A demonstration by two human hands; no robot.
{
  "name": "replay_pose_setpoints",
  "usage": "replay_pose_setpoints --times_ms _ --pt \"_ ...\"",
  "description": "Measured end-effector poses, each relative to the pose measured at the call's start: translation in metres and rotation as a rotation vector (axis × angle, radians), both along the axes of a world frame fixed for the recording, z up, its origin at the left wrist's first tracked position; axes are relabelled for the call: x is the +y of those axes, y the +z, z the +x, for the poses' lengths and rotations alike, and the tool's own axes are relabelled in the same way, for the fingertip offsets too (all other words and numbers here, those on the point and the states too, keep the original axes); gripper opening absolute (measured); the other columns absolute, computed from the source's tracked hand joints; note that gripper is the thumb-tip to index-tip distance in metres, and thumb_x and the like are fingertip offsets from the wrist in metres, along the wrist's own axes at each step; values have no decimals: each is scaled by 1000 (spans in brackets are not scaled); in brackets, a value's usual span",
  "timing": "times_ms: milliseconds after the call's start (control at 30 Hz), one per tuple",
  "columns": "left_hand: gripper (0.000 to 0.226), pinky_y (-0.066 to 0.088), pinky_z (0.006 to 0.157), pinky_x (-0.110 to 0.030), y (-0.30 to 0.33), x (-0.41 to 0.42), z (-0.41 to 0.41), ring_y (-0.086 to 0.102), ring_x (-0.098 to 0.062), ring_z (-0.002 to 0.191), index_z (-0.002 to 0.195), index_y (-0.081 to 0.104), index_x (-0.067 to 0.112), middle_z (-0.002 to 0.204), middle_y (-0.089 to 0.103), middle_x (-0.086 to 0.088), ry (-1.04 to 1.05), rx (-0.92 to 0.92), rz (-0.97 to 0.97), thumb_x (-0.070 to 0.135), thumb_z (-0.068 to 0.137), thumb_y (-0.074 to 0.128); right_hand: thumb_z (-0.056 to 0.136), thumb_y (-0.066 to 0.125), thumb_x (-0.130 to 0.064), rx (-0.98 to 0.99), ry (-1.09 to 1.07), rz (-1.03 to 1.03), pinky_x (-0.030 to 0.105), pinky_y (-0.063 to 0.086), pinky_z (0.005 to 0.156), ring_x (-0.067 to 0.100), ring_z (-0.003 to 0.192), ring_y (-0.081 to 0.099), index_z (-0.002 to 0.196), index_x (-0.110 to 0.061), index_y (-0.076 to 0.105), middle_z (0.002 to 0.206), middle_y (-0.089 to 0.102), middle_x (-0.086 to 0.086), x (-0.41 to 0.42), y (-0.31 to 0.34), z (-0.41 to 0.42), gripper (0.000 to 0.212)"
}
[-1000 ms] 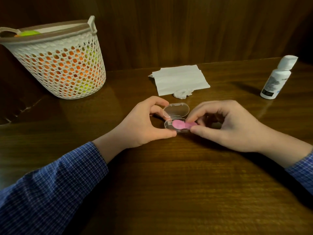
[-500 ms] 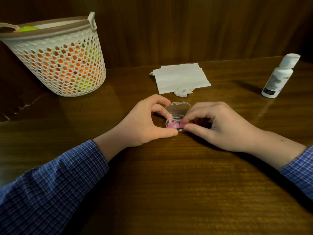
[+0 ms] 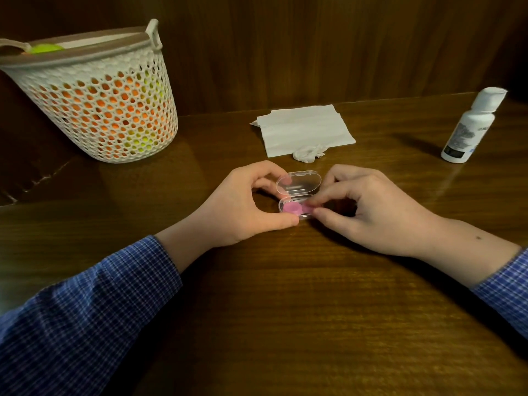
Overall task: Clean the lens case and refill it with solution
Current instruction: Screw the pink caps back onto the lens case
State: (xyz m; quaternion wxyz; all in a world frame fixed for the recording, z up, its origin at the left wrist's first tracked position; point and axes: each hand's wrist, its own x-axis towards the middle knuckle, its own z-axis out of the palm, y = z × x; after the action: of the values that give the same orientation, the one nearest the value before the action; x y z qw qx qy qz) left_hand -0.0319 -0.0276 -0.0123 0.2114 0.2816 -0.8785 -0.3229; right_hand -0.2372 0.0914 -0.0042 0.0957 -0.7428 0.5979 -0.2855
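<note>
A small clear plastic box (image 3: 298, 184) stands on the wooden table with its lid raised. Inside its base lies a pink lens case (image 3: 293, 208). My left hand (image 3: 243, 205) holds the box from the left, thumb at the front edge and forefinger behind the lid. My right hand (image 3: 368, 208) pinches the right end of the pink case with thumb and forefinger; that end is hidden by the fingertips. A white solution bottle (image 3: 470, 127) with its cap on stands far right.
A flat white tissue (image 3: 304, 128) and a small crumpled white wad (image 3: 308, 152) lie just behind the box. A white mesh basket (image 3: 97, 101) with orange and green contents stands at back left. A dark wood wall closes the back.
My right hand has moved left and pushed the pink case further into the clear box. My left hand has stayed on the box.
</note>
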Motion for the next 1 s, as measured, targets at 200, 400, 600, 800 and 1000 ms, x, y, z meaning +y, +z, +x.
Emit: replay_pose_setpoints --times_ms 200,400,600,800,1000 --pt "54 45 86 0 2 2 0 63 11 106 117 62 37 106 69 23 2 11 -6 37 72 90 89 68 -33 57 17 -21 36 59 80 7 92 62 116 -29 77 99 64 -12 2 1 0 29" --pt "55 47 87 -4 2 2 1 65 8 106 121 63 31 108 71 18 -8 22 5 33 72 90 85 63 -43 51 17 -17 35 60 77 6 90 64 110 -29 79 98 67 -13 3 3 1 33" --pt "53 48 84 -4 2 3 1 64 7 105 121 64 28 109 69 19 -25 29 -2 32 74 89 85 64 -44 55 20 -8 33 59 78 6 90 64 112 -28 79 98 66 -13 2 1 0 35" --pt "41 47 89 -7 2 4 2 62 6 105 116 66 30 106 69 19 -33 12 -56 33 79 84 86 68 -34 -269 -128 -161 23 56 73 7 86 65 93 -25 73 91 69 -13 1 0 -8 13" --pt "35 52 93 -19 5 9 3 61 1 109 117 70 31 112 67 19 -39 -17 -164 33 84 80 89 63 -40 -197 -35 -34 25 56 88 4 105 63 108 -26 76 110 68 -12 -2 -1 -4 28"
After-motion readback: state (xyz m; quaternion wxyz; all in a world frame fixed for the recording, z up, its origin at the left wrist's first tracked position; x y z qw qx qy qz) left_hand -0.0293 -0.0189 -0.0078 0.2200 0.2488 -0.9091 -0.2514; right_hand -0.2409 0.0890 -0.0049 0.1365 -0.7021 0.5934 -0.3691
